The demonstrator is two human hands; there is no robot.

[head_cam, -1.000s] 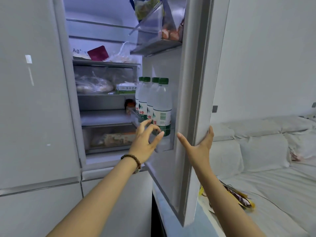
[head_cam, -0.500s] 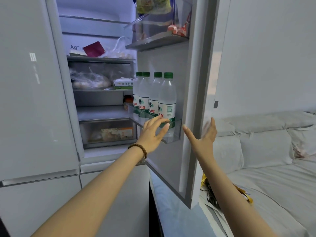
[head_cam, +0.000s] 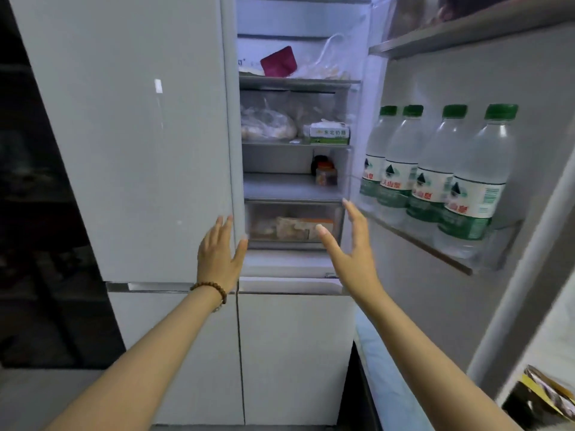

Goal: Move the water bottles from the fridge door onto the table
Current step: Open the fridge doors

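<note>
Several clear water bottles with green caps and green-white labels stand upright in a row in the rack of the open fridge door at the right. My left hand, a bead bracelet on its wrist, is raised with fingers spread in front of the shut left fridge door's edge. My right hand is raised with straight fingers in front of the fridge interior, left of the bottles and apart from them. Both hands hold nothing. No table is in view.
The fridge interior holds shelves with bagged food, a green-white carton, a small orange-lidded jar and a clear drawer. The shut left door fills the left. An upper door shelf overhangs the bottles. A yellow-dark bag lies bottom right.
The view has swung left and closer to the fridge. My left hand has drawn back from the bottles to the left door's edge. My right hand has left the open door's edge.
</note>
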